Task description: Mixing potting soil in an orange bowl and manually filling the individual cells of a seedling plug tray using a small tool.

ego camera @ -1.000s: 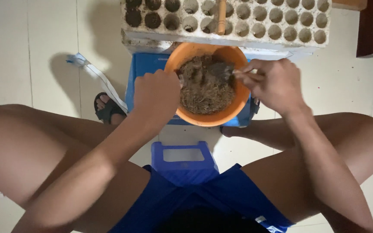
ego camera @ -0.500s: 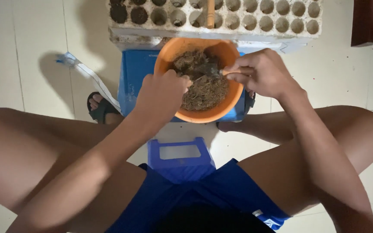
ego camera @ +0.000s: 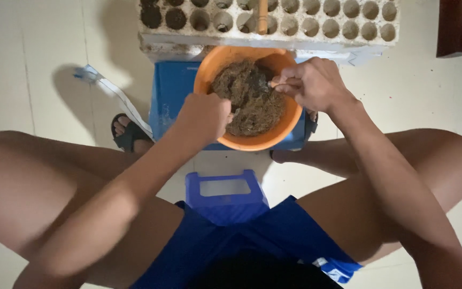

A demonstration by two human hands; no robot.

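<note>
**Two hands working a bowl of fibrous potting mix**

Head view: the person is sitting on a low blue stool (ego camera: 225, 190), knees spread, looking straight down. An orange plastic bowl (ego camera: 287, 126) is resting on a blue box (ego camera: 169, 96) near the middle of the scene, just on the near side of a white foam seedling tray (ego camera: 274, 35) whose round cells are lying at the far edge; a few far-left cells are holding dark soil, and a wooden stick (ego camera: 263, 16) is lying across the tray. The bowl is filled with brown, stringy potting mix (ego camera: 249, 101).

The left hand (ego camera: 205, 115) is curled closed over the bowl's near-left rim, gripping it. The right hand (ego camera: 308, 83) is pinched tight around a small tool (ego camera: 267, 84), probably a spoon, whose tip is sinking into the mix; the tool's shape is too blurred to tell fully.

The bowl is overhanging the box's near edge, so a hard push with the tool could be tipping it towards the stool, or flicking loose fibres onto the pale tiled floor (ego camera: 38, 64). A sandalled foot (ego camera: 126, 131) is resting just left of the box.
</note>
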